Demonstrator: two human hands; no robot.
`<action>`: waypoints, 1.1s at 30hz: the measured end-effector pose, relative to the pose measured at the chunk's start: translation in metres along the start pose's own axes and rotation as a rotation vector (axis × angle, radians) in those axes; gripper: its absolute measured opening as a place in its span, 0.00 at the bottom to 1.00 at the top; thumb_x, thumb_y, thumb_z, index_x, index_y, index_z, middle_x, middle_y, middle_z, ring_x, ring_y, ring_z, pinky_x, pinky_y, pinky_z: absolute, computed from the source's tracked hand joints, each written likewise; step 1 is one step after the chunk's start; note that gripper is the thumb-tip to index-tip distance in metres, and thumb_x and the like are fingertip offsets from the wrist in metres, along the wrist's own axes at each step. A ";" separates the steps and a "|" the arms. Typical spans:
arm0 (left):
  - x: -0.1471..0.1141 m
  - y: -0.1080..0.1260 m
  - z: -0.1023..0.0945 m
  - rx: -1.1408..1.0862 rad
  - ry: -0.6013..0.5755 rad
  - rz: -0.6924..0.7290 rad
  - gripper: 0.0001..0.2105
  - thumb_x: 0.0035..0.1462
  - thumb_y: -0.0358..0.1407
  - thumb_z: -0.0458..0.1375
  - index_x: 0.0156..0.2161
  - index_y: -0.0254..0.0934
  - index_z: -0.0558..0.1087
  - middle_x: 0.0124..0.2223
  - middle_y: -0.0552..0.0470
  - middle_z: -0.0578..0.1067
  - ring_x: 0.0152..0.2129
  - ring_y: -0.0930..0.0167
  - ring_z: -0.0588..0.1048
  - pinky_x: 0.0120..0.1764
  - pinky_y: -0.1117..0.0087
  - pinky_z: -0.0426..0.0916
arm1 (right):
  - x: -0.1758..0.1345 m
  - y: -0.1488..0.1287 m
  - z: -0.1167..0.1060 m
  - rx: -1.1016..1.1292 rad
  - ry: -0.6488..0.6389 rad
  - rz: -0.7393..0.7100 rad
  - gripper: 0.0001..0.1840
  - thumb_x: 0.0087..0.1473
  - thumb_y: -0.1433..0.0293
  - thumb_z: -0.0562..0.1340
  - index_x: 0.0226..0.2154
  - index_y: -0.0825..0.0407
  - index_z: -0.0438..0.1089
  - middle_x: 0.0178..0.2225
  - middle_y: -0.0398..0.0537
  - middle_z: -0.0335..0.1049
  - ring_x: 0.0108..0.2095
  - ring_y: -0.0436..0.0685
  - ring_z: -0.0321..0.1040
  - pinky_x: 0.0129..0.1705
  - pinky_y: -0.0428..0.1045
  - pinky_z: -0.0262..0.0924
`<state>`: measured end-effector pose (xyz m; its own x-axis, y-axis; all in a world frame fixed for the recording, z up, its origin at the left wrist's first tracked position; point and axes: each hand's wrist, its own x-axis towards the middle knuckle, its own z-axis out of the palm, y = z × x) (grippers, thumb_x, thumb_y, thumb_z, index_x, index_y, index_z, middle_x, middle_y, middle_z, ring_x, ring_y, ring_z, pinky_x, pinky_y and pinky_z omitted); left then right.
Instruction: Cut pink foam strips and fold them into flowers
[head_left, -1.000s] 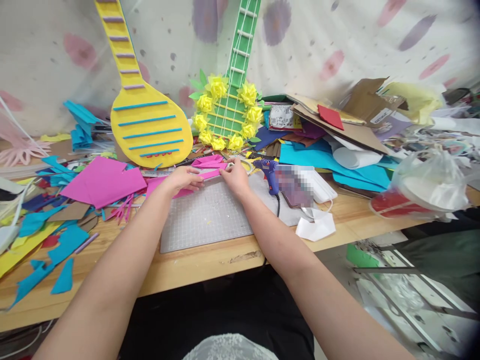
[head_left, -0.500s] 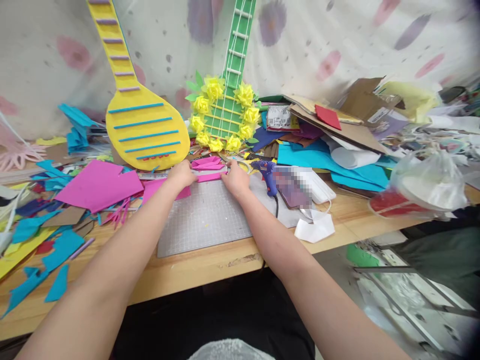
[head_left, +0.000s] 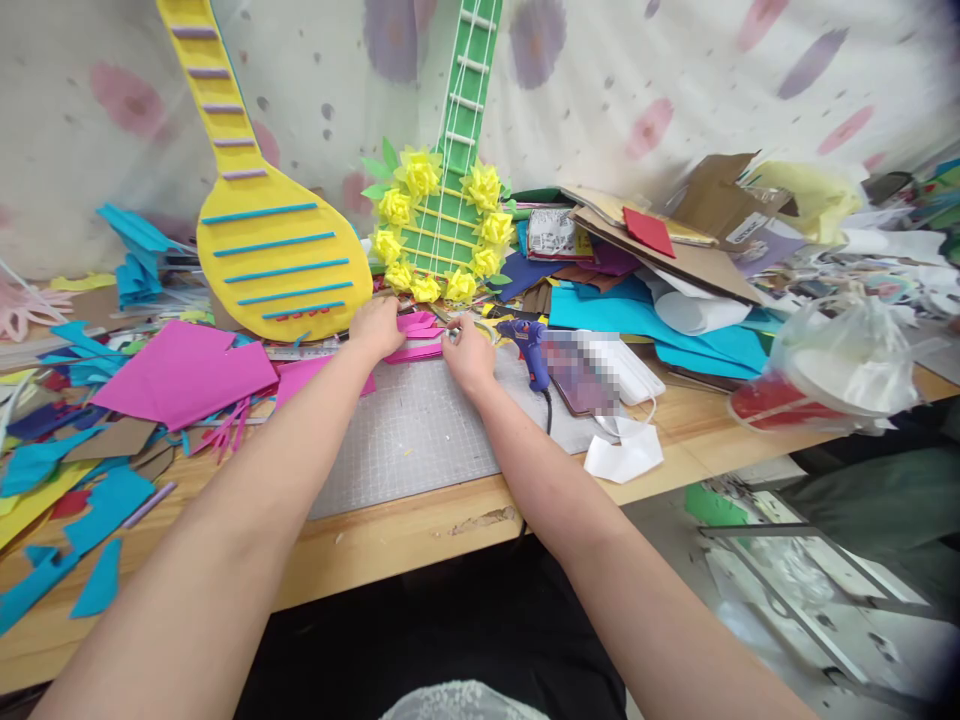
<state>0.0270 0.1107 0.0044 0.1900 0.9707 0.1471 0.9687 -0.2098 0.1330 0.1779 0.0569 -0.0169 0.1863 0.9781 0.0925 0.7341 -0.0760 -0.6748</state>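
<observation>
My left hand (head_left: 377,327) is closed at the left end of a bright pink paper strip (head_left: 415,353), low over the grey cutting mat. Its fingertips curl beside a small stack of folded pink strips (head_left: 420,325), and their exact grip is partly hidden. Pinched at the strip's other end is my right hand (head_left: 470,355), with a small shiny metal bit showing by its fingers that I cannot make out. Under my left forearm lies a pink sheet (head_left: 292,378). A blue glue gun (head_left: 531,352) rests just right of my right hand.
A yellow paper guitar-like shape (head_left: 281,250) and a green one with yellow flowers (head_left: 442,225) lean on the curtain. The cutting mat (head_left: 405,440) lies before me. Paper scraps (head_left: 112,505) cover the left; cardboard (head_left: 675,260), a phone (head_left: 577,375) and a bagged tub (head_left: 817,385) stand right.
My left hand has shifted up toward the stack of pink strips, its fingers now higher. My right hand stays at the strip's right end. The whole view has drifted slightly.
</observation>
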 end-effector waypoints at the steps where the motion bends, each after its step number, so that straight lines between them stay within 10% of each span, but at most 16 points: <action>1: 0.001 0.000 0.001 0.019 -0.008 0.014 0.19 0.45 0.32 0.59 0.46 0.34 0.70 0.49 0.39 0.72 0.48 0.57 0.69 0.48 0.61 0.63 | 0.000 0.000 0.000 0.006 -0.001 0.001 0.13 0.53 0.67 0.54 0.42 0.49 0.65 0.31 0.47 0.71 0.36 0.58 0.67 0.41 0.54 0.59; 11: -0.003 0.003 0.009 0.140 -0.057 0.155 0.13 0.52 0.27 0.51 0.42 0.34 0.73 0.45 0.37 0.75 0.45 0.56 0.72 0.45 0.58 0.64 | 0.003 0.005 0.004 0.106 0.032 0.014 0.13 0.52 0.69 0.54 0.41 0.49 0.64 0.29 0.46 0.69 0.33 0.57 0.66 0.41 0.54 0.59; 15: -0.004 -0.001 0.012 0.005 0.107 0.116 0.13 0.53 0.27 0.49 0.39 0.35 0.74 0.44 0.38 0.76 0.46 0.57 0.72 0.45 0.59 0.64 | 0.003 0.007 0.006 0.163 0.063 -0.014 0.11 0.51 0.69 0.55 0.40 0.49 0.65 0.27 0.44 0.69 0.32 0.56 0.66 0.41 0.53 0.59; 20: -0.020 0.001 -0.002 -0.525 0.343 -0.188 0.07 0.47 0.31 0.56 0.33 0.37 0.74 0.34 0.47 0.77 0.37 0.62 0.75 0.44 0.60 0.67 | 0.003 0.003 0.015 0.509 -0.039 -0.053 0.09 0.51 0.65 0.58 0.37 0.49 0.64 0.25 0.40 0.67 0.28 0.51 0.66 0.38 0.51 0.62; 25: -0.068 0.009 -0.005 -1.446 0.154 -0.399 0.08 0.41 0.31 0.59 0.31 0.35 0.71 0.28 0.51 0.76 0.27 0.69 0.75 0.35 0.64 0.72 | -0.008 -0.010 0.021 0.987 -0.496 -0.044 0.14 0.48 0.60 0.62 0.36 0.50 0.66 0.31 0.42 0.70 0.28 0.48 0.68 0.32 0.47 0.66; 33: -0.095 -0.001 0.008 -1.639 0.159 -0.512 0.09 0.39 0.33 0.64 0.29 0.35 0.71 0.25 0.52 0.74 0.26 0.68 0.76 0.30 0.67 0.74 | -0.023 -0.019 0.030 0.998 -0.567 0.013 0.12 0.41 0.68 0.69 0.28 0.52 0.66 0.26 0.40 0.70 0.26 0.47 0.67 0.31 0.45 0.66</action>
<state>0.0090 0.0196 -0.0179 -0.1756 0.9727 -0.1516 -0.2578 0.1032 0.9607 0.1402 0.0416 -0.0284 -0.3167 0.9442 -0.0909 -0.1578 -0.1469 -0.9765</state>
